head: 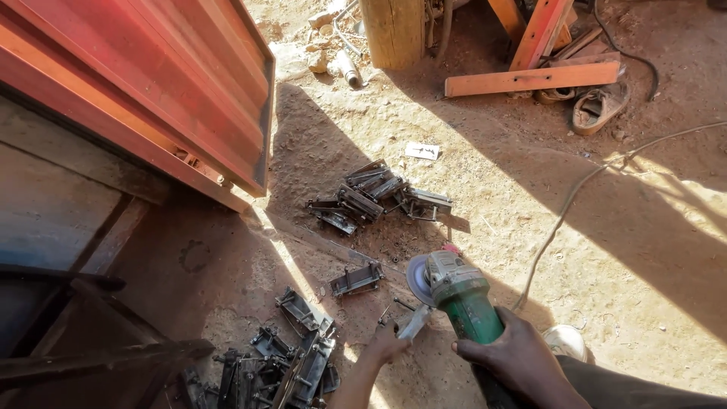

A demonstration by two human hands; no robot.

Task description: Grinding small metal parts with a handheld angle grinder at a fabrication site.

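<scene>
Right hand (522, 360), at the lower centre-right of the frame, is clamped around the green body of an angle grinder (458, 291), fingers wrapped over the casing. The grinder points toward the upper left, and its grey disc (417, 279) stands on edge at the head of the tool, just above the sandy ground (530, 189). Left hand (388, 342), at the lower centre, is closed on the near end of a short flat metal piece (415, 321), which angles up toward the disc; whether the piece touches the disc cannot be told from this view, as the junction is small and partly shaded. The two hands are near each other but apart. A single dark metal bracket (356, 279) lies on the ground just left of the disc. A pile of similar dark metal parts (291, 356) lies at the lower left of centre, and a second cluster of brackets (379, 197) lies in the middle of the frame, part in sun and part in shadow. A grey cable (575, 197) runs from the grinder area up toward the right edge. A red ribbed metal panel (151, 83) fills the upper left. Orange-painted bars (534, 77) and a worn sandal (598, 106) lie at the upper right, beside a wooden post (394, 30) at the top centre.
</scene>
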